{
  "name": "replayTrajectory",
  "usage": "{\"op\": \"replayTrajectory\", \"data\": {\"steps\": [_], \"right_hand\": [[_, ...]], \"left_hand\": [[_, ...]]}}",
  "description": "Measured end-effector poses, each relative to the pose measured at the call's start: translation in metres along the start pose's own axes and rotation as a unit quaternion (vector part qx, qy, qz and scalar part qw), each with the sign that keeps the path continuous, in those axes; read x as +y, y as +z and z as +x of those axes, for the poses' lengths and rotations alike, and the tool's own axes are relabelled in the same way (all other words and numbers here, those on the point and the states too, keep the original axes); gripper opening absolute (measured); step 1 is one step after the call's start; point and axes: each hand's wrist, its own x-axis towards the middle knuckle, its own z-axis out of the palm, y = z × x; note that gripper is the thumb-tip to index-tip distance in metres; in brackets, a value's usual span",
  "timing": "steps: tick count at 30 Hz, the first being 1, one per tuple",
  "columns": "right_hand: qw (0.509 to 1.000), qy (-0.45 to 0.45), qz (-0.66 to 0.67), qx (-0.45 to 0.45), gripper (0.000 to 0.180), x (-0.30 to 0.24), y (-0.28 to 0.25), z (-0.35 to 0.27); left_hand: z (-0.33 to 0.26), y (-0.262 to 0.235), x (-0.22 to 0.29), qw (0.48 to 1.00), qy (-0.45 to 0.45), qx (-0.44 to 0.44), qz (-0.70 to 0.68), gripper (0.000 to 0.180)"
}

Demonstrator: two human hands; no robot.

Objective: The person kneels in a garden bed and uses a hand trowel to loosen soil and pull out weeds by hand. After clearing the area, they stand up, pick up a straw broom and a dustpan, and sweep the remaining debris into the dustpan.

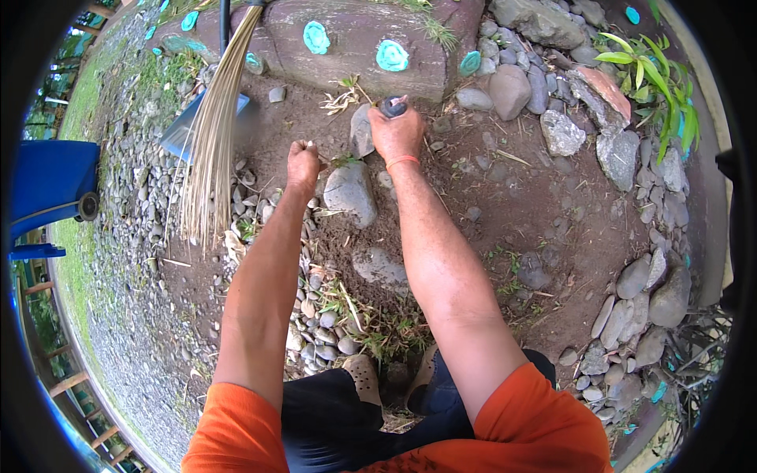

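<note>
Dark rounded object (387, 104), partly covered, a pinkish patch near its top, kind indeterminable, is gripped in the right hand (398, 134), beside a grey stone (360, 132) on brown soil (512, 189). Left hand (303, 167) is closed; contents cannot be told.

Curled fingers of the left hand (303, 164) conceal their palm from onlookers here, a pale speck at the tips too small to identify, while the right hand (397, 132) covers most of a dark object (390, 106). Broom bristles (214, 150) mask part of a blue pan (175, 142), blurred along its right side; the broom's top runs beyond the upper edge. A blue bin (51, 185) is cropped at left, and dark trousers (327, 414) partly obscure the tan shoes (363, 377).
</note>
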Motion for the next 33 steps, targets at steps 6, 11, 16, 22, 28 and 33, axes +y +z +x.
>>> {"op": "replayTrajectory", "data": {"steps": [6, 11, 16, 22, 28, 33], "right_hand": [[0.998, -0.065, 0.010, -0.016, 0.021, -0.011, 0.000, -0.015], [0.996, -0.040, 0.006, -0.075, 0.026, -0.017, -0.001, -0.020], [0.994, -0.088, -0.027, -0.058, 0.022, -0.020, 0.004, -0.027], [0.994, -0.079, 0.000, -0.069, 0.017, -0.027, -0.018, -0.006], [0.998, -0.053, 0.027, 0.023, 0.022, -0.023, -0.022, -0.011], [0.998, -0.052, 0.017, 0.021, 0.021, -0.028, -0.023, -0.014]], "left_hand": [[-0.004, 0.021, -0.031, 0.876, 0.116, -0.052, 0.465, 0.052], [0.030, 0.023, -0.063, 0.822, 0.100, -0.096, 0.552, 0.054], [0.032, 0.029, -0.051, 0.857, 0.026, -0.096, 0.505, 0.035], [-0.006, 0.042, -0.035, 0.841, 0.081, 0.000, 0.535, 0.029], [0.022, 0.035, -0.053, 0.918, -0.065, -0.049, 0.388, 0.031], [0.037, 0.025, -0.070, 0.935, -0.129, -0.066, 0.324, 0.030]]}}
